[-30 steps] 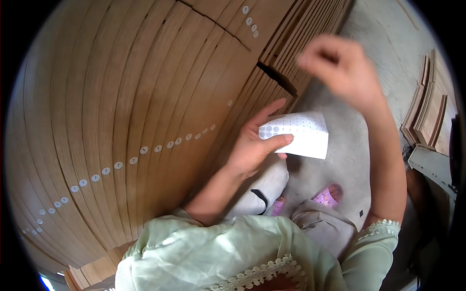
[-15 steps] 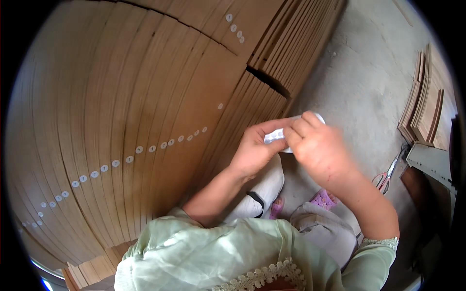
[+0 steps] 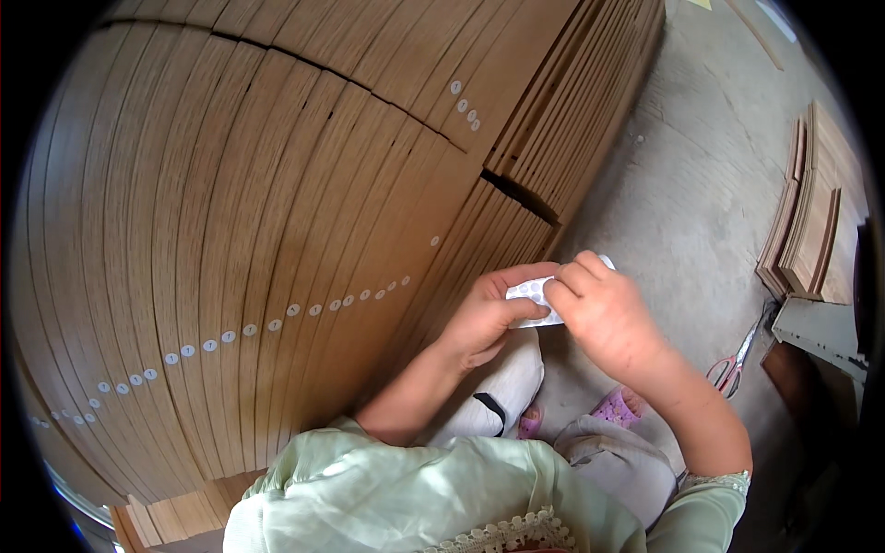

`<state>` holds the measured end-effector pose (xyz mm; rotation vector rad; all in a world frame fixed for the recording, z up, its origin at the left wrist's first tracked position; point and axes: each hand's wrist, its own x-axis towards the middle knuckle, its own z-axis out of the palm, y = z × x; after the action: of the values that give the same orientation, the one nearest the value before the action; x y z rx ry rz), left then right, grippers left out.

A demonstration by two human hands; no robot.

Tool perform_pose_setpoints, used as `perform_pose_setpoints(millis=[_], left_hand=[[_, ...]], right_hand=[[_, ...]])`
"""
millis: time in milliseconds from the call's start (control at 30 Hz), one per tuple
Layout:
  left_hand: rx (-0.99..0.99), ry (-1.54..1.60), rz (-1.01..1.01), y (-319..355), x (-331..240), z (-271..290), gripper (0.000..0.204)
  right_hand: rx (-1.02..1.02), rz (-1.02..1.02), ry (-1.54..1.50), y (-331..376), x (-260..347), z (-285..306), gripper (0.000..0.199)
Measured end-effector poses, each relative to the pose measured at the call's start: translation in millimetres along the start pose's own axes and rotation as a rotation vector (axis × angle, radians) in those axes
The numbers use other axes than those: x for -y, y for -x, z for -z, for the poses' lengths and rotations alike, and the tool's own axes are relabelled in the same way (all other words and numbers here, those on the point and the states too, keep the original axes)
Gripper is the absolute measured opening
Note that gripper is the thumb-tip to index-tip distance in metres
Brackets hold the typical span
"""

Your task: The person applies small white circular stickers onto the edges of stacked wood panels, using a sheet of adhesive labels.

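A white sheet of round stickers (image 3: 530, 297) is held up between my two hands, in front of my knees. My left hand (image 3: 484, 318) grips its left side, thumb on the face and fingers behind. My right hand (image 3: 595, 304) is closed at the sheet's right end, its fingers bent over the edge; whether a loose sticker sits between the fingertips is hidden. On my left stand stacked wooden boards (image 3: 304, 203), packed upright side by side. A slanting row of small round white stickers (image 3: 250, 330) runs across their edges.
Red-handled scissors (image 3: 728, 370) lie at the right, beside a pale metal ledge (image 3: 816, 330). More wooden panels (image 3: 811, 212) lean together at the far right. Grey concrete floor (image 3: 691, 157) stretches between the stacks. My feet in pink shoes (image 3: 618, 407) are below my hands.
The view has tilted, so the boards and both hands sit lower in the picture. More of the sticker sheet's face shows between my hands. Both hands still hold it.
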<state>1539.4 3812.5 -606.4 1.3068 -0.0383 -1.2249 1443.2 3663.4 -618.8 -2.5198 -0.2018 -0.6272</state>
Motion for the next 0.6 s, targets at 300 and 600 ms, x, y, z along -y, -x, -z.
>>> perform_pose_setpoints(millis=[300,600], left_hand=[[-0.046,0.065,-0.037,8.4,-0.2,2.2,0.053],[-0.093,0.010,-0.074,27.3,-12.1,2.5,0.053]], right_hand=[[-0.076,-0.424,-1.373,-81.1,-31.2,53.1,0.020],[-0.291,-0.356,-1.057,-141.0,-27.9,47.9,0.022]])
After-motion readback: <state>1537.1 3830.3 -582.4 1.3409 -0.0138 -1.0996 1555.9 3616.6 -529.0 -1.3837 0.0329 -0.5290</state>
